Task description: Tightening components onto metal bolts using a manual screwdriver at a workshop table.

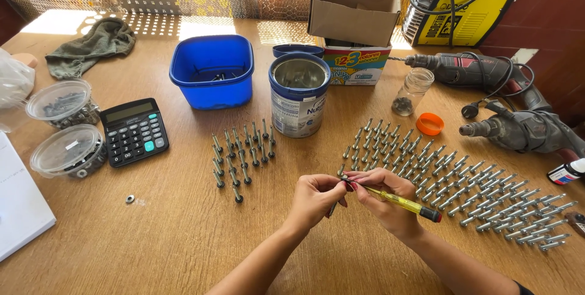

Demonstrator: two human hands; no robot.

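My two hands meet over the wooden table near its front middle. My right hand grips a screwdriver with a clear yellow handle, its tip pointing left. My left hand pinches a small bolt against that tip; the bolt is mostly hidden by my fingers. Just behind and to the right of my hands lie several rows of bolts. A smaller group of bolts lies to the left.
A blue tub, an open metal can, a cardboard box, a glass jar and orange lid stand behind. Two power drills lie right. A calculator and two lidded containers sit left.
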